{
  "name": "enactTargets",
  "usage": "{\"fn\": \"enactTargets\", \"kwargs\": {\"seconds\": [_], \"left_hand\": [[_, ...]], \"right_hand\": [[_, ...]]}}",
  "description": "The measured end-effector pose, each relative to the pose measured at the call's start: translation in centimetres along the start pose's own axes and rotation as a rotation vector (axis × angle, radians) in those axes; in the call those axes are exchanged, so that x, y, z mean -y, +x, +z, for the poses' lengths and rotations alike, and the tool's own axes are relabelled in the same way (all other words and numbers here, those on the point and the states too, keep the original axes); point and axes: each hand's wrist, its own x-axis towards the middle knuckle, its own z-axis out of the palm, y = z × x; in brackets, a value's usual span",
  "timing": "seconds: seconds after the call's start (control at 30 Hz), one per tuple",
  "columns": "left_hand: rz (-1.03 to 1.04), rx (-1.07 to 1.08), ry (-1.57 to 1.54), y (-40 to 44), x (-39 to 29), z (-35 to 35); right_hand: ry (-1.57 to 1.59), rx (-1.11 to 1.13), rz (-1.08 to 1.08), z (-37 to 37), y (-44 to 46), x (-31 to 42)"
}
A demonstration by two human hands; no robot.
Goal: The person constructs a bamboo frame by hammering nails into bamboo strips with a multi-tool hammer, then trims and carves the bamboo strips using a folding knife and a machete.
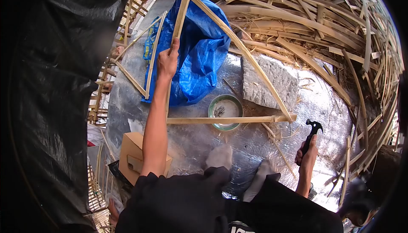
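Observation:
My left hand (168, 64) is closed around one side of a triangular bamboo frame (250, 58), gripping it below the top corner. The frame's lower strip crosses over a green-rimmed bowl (211, 110), which holds small thin pieces that look like nails (219, 112). At the lower right, my right hand (309, 151) wraps around the handle of a black claw hammer (314, 126), its head pointing up. The hammer is apart from the frame, near its right corner. A rough grey block (268, 84) lies partly beneath the frame's right side.
A blue plastic sack (204, 61) lies behind the frame, with a smaller bamboo triangle (154, 56) at its left. Bamboo strips (297, 16) pile along the back and right. A cardboard box (132, 146) stands at lower left. Black sheeting (55, 84) hangs on the left.

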Motion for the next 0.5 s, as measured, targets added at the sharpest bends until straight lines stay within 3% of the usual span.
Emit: {"fn": "enactTargets", "kwargs": {"seconds": [0.07,0.1,0.17,0.27,0.3,0.33,0.4,0.5], "left_hand": [[0.054,0.089,0.009,-2.0,0.0,-0.2],[0.195,0.039,0.108,-2.3,-3.1,-3.4],[0.301,0.002,0.018,-2.3,-3.9,-0.6],[-0.028,0.099,-0.246,-3.4,-8.1,-0.3],[0.082,0.179,-0.348,-0.5,-6.9,-1.2],[-0.040,0.132,-0.523,-2.1,-8.5,-1.9],[0.004,0.446,-0.783,-0.3,-7.8,-7.9],[0.004,0.216,-1.016,-1.4,-7.5,-9.8]], "right_hand": [[-0.024,0.029,0.022,0.0,-1.2,-0.1],[0.014,0.068,0.097,2.1,-3.2,-1.0],[-0.051,-0.018,0.037,1.1,-3.5,1.2],[-0.011,-0.025,-0.012,0.3,-1.8,2.9],[0.046,-0.029,-0.054,0.9,-0.8,2.2],[0.037,-0.044,-0.010,0.3,-2.0,1.4],[0.037,-0.045,-0.006,-0.7,-2.3,1.8],[0.067,-0.069,0.018,-0.6,-1.4,1.8]]}}
